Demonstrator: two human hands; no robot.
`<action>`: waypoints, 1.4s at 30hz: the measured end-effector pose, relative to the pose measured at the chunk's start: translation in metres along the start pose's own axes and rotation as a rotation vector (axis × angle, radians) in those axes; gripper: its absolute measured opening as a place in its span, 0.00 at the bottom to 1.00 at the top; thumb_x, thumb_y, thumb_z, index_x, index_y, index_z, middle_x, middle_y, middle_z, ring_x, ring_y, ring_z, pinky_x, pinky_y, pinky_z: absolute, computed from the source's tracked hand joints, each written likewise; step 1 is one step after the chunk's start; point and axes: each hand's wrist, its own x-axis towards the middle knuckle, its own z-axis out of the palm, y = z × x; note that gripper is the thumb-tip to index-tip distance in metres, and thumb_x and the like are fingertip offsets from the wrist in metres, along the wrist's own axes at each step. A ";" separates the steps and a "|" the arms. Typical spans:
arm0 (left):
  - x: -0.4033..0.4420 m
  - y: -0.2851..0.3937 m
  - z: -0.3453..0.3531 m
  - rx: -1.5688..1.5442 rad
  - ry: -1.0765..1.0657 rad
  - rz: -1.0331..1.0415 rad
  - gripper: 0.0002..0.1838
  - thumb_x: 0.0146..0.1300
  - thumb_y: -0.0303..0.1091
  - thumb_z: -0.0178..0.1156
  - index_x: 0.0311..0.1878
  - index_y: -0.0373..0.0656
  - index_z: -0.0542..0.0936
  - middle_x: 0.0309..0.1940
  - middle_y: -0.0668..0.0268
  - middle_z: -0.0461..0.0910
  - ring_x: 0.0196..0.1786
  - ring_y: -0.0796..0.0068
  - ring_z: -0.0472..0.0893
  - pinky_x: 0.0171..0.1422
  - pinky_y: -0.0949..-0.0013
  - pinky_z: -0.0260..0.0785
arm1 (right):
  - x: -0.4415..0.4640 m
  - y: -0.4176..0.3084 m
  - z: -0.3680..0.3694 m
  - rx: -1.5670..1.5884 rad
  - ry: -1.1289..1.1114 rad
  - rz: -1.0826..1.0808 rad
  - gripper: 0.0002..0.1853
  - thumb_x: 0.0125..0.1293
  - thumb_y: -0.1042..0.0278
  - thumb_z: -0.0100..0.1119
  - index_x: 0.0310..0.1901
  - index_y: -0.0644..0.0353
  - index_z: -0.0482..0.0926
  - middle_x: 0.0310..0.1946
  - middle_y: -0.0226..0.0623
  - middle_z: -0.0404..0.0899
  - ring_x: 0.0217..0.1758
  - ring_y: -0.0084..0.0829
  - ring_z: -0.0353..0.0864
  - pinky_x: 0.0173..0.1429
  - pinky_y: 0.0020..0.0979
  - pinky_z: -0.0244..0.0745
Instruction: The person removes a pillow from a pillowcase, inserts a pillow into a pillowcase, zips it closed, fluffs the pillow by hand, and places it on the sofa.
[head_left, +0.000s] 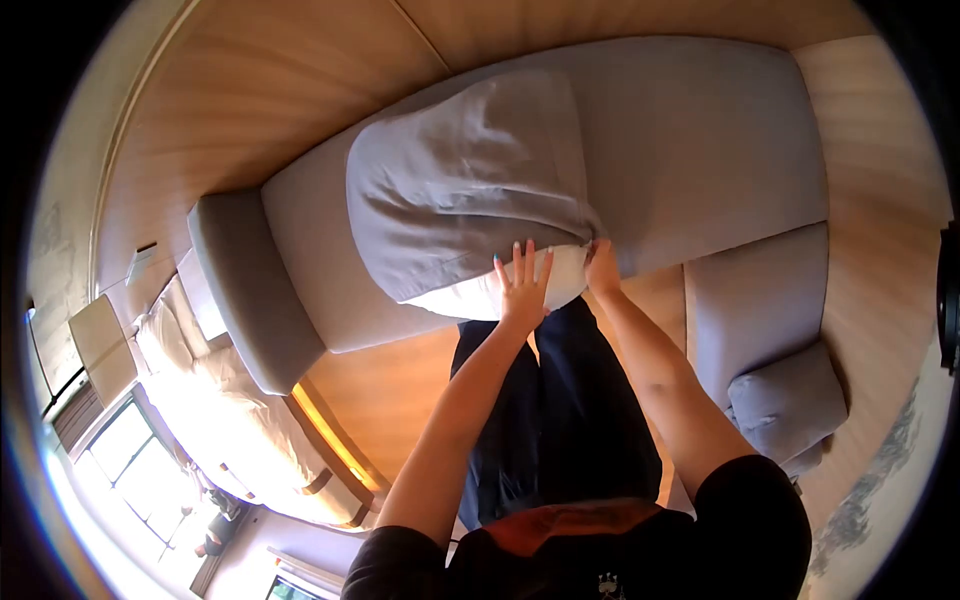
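Note:
A large grey cover (470, 170) lies over a white pillow (450, 298) on the grey sofa seat; the white shows along the near edge. My left hand (524, 285) rests on the white part with its fingers spread, the fingertips at the cover's edge. At the near right corner of the cover, my right hand (602, 268) has its fingers closed on the grey fabric edge. The underside of the pillow is hidden.
The grey sofa (700, 150) has an armrest (255, 290) at the left and a side section with a grey cushion (790, 400) at the right. A bed (240, 420) and a window (135, 470) are at the lower left.

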 end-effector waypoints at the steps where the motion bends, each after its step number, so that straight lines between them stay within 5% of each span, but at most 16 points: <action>1: 0.007 0.002 0.004 0.021 0.027 -0.023 0.55 0.38 0.52 0.68 0.70 0.53 0.49 0.69 0.50 0.44 0.71 0.49 0.47 0.67 0.34 0.35 | 0.002 -0.002 0.002 0.012 0.036 -0.009 0.15 0.57 0.73 0.49 0.47 0.63 0.64 0.43 0.54 0.72 0.47 0.53 0.72 0.48 0.45 0.69; 6: 0.044 -0.010 0.053 0.142 0.374 -0.046 0.35 0.51 0.34 0.54 0.65 0.42 0.58 0.54 0.48 0.65 0.57 0.48 0.66 0.65 0.46 0.51 | 0.009 -0.007 -0.001 -0.008 0.094 -0.061 0.17 0.56 0.74 0.51 0.47 0.65 0.63 0.44 0.58 0.68 0.48 0.56 0.69 0.49 0.45 0.67; 7: 0.051 -0.012 0.047 0.139 0.503 -0.029 0.21 0.52 0.30 0.51 0.52 0.36 0.69 0.38 0.55 0.72 0.44 0.58 0.71 0.57 0.57 0.60 | 0.008 -0.012 -0.005 -0.026 0.099 -0.055 0.18 0.55 0.75 0.52 0.47 0.65 0.63 0.43 0.56 0.68 0.46 0.55 0.70 0.48 0.45 0.68; 10: 0.053 -0.017 0.042 0.054 0.395 0.004 0.08 0.49 0.29 0.52 0.35 0.40 0.71 0.29 0.60 0.74 0.36 0.63 0.72 0.48 0.62 0.63 | 0.001 -0.030 -0.016 -0.041 0.074 0.006 0.19 0.54 0.75 0.53 0.48 0.65 0.63 0.44 0.56 0.70 0.47 0.55 0.71 0.47 0.44 0.69; 12: 0.047 -0.021 0.042 0.079 0.527 0.027 0.04 0.47 0.28 0.53 0.25 0.46 0.67 0.16 0.65 0.72 0.27 0.65 0.74 0.37 0.64 0.65 | -0.005 -0.042 -0.016 -0.028 0.078 0.016 0.20 0.54 0.75 0.53 0.48 0.65 0.63 0.46 0.57 0.70 0.48 0.55 0.71 0.47 0.44 0.69; 24: -0.035 -0.057 -0.062 -0.124 0.422 0.043 0.00 0.48 0.28 0.51 0.25 0.45 0.70 0.16 0.60 0.76 0.23 0.61 0.80 0.26 0.60 0.73 | -0.054 -0.128 -0.058 -0.122 0.014 -0.207 0.20 0.50 0.74 0.57 0.45 0.63 0.63 0.43 0.56 0.69 0.45 0.55 0.71 0.47 0.46 0.70; 32: -0.061 -0.067 -0.166 -0.105 0.316 -0.028 0.05 0.46 0.30 0.53 0.29 0.46 0.75 0.23 0.56 0.78 0.29 0.54 0.80 0.35 0.54 0.71 | -0.082 -0.170 -0.085 -0.103 0.222 -0.401 0.14 0.54 0.70 0.57 0.42 0.61 0.68 0.36 0.49 0.76 0.40 0.51 0.75 0.42 0.44 0.71; 38: -0.081 -0.071 -0.220 -0.100 0.274 -0.214 0.09 0.47 0.31 0.53 0.33 0.47 0.79 0.29 0.53 0.80 0.37 0.54 0.80 0.41 0.55 0.72 | -0.103 -0.197 -0.118 0.164 0.096 -0.409 0.08 0.59 0.64 0.53 0.36 0.59 0.74 0.31 0.49 0.78 0.37 0.45 0.78 0.40 0.41 0.71; 42: -0.084 -0.072 -0.247 -0.057 0.104 -0.296 0.14 0.46 0.31 0.55 0.38 0.40 0.80 0.38 0.51 0.80 0.43 0.54 0.80 0.47 0.58 0.73 | -0.091 -0.195 -0.113 0.451 -0.304 -0.294 0.09 0.58 0.66 0.53 0.33 0.62 0.77 0.30 0.45 0.79 0.35 0.40 0.78 0.40 0.34 0.69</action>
